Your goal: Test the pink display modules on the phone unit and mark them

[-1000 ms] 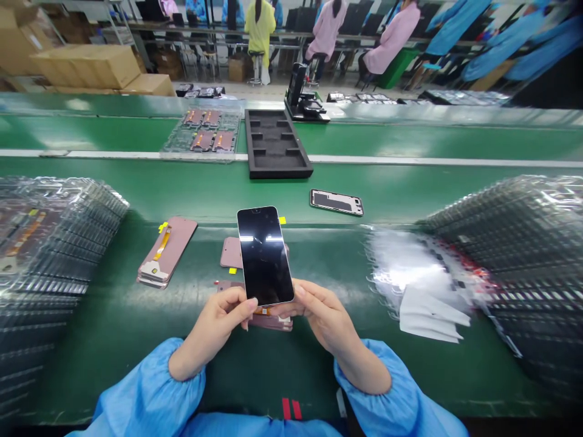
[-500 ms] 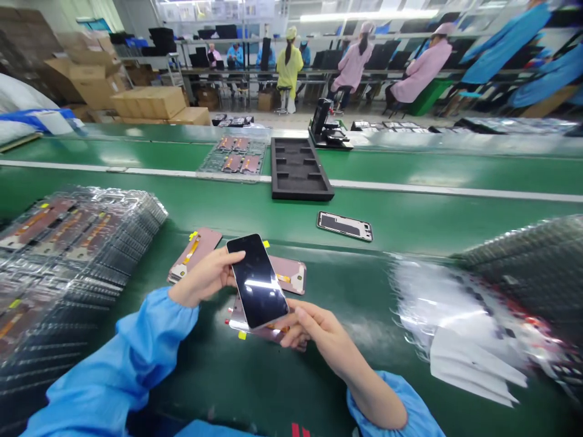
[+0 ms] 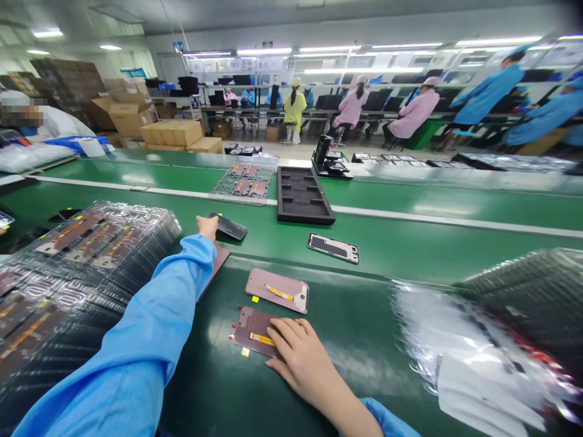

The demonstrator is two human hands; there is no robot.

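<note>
My left hand (image 3: 208,227) is stretched forward over the green belt, its fingers closed on the near-left end of a dark phone (image 3: 231,227). A pinkish panel (image 3: 219,262) lies partly hidden under my left forearm. My right hand (image 3: 298,352) rests with fingers spread on the right end of a pinkish screen panel (image 3: 255,323) with an orange flex cable and red and yellow tabs. Just behind it lies a second pinkish panel (image 3: 279,290). Farther back on the belt is a phone frame (image 3: 334,247).
Stacked clear trays of panels (image 3: 95,243) stand at left. A black foam tray (image 3: 303,194), a clear tray (image 3: 246,182) and a black fixture (image 3: 328,159) are farther back. White sheets (image 3: 483,388) and more stacked trays (image 3: 532,303) lie at right.
The black-faced phone has left its place between my hands; my left hand has moved forward and holds a dark phone on the belt. My right hand has come down onto the near panel. The view has tilted up.
</note>
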